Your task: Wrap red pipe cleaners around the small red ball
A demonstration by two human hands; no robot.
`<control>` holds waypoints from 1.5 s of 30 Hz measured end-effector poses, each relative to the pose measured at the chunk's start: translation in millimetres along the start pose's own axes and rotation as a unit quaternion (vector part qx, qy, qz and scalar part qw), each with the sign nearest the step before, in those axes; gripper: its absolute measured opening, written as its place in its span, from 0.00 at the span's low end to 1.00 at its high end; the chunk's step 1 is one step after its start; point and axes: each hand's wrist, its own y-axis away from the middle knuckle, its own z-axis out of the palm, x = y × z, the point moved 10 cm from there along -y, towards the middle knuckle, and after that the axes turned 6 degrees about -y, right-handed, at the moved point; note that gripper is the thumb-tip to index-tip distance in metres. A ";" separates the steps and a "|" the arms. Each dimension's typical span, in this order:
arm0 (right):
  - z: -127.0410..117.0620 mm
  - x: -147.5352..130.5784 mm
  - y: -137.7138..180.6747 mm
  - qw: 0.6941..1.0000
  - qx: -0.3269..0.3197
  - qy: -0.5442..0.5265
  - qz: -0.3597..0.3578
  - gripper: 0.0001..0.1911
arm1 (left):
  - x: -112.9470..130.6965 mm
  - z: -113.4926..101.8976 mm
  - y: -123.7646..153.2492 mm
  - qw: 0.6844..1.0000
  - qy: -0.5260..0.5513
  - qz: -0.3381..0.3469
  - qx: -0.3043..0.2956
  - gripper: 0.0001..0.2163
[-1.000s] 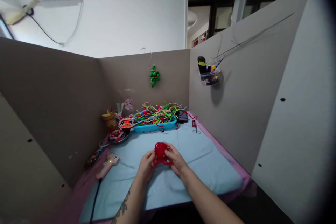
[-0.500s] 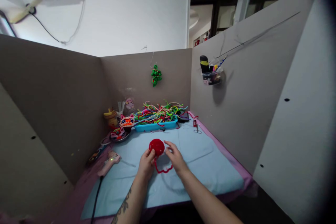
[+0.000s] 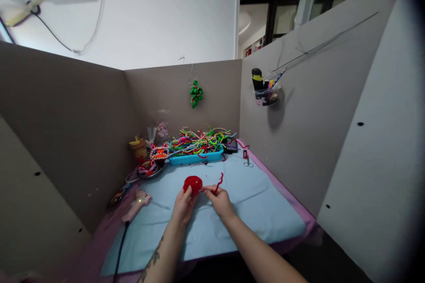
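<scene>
A round red fuzzy piece (image 3: pixel 193 183), which looks coiled from pipe cleaner, is held above the light blue cloth (image 3: pixel 259 216). My left hand (image 3: pixel 185 203) grips its lower edge, thumb on the near side. To its right, my right hand (image 3: pixel 219 199) pinches a red pipe cleaner (image 3: pixel 219 181) whose loose end sticks up past the fingers. The strand seems to run to the round piece, though fingers hide part of it.
A pink glue gun (image 3: pixel 137 207) with a lit green light lies left, its black cord trailing forward. Behind stand a blue tray (image 3: pixel 195 158) heaped with colourful pipe cleaners and a metal bowl (image 3: pixel 152 174). Scissors (image 3: pixel 248 164) lie at the right. Grey partitions (image 3: pixel 285 150) enclose the table.
My right hand has closed on the red strand, which hung in a loop below and now points up. The round piece has tilted and shifted slightly left in my left hand.
</scene>
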 end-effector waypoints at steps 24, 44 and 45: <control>0.6 33.6 -4.3 0.955 0.036 -0.255 0.148 0.22 | -19.9 7.6 3.8 0.992 0.053 -0.109 -0.039 0.12; -5.0 47.9 2.0 0.914 0.081 -0.339 0.209 0.26 | -18.0 13.4 8.9 0.991 0.027 -0.095 -0.087 0.11; -4.3 47.5 2.5 0.916 0.077 -0.334 0.207 0.26 | -18.6 12.8 8.3 0.992 0.026 -0.093 -0.084 0.11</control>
